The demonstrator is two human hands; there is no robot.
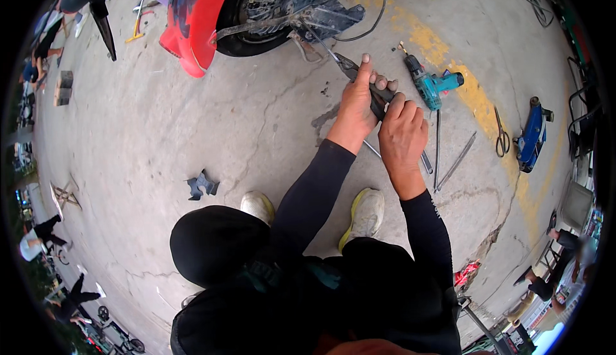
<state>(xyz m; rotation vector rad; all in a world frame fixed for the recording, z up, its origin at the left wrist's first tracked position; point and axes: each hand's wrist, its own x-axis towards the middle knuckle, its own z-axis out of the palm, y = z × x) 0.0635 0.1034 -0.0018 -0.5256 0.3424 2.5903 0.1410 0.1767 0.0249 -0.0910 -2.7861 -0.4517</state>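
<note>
Both of my hands are closed on a pair of dark pliers [347, 67], held in front of me above the concrete. My left hand [357, 112] wraps the pliers near the joint, with its thumb laid along them. My right hand [404, 134] grips the handle end, and its fingers hide much of it. The jaws point up and left, at a thin metal rod or cable [325, 46] that runs to the underside of a motorcycle. I cannot tell how firmly they bite it. The wheel [250, 41] and red bodywork [204, 31] are just beyond.
A teal cordless drill [428, 87], metal bars [457, 162], scissors [501, 138] and a blue floor jack [534, 135] lie to the right. A torn dark piece [203, 185] is on the left, with a wood block [63, 88] farther off. People sit at the far right.
</note>
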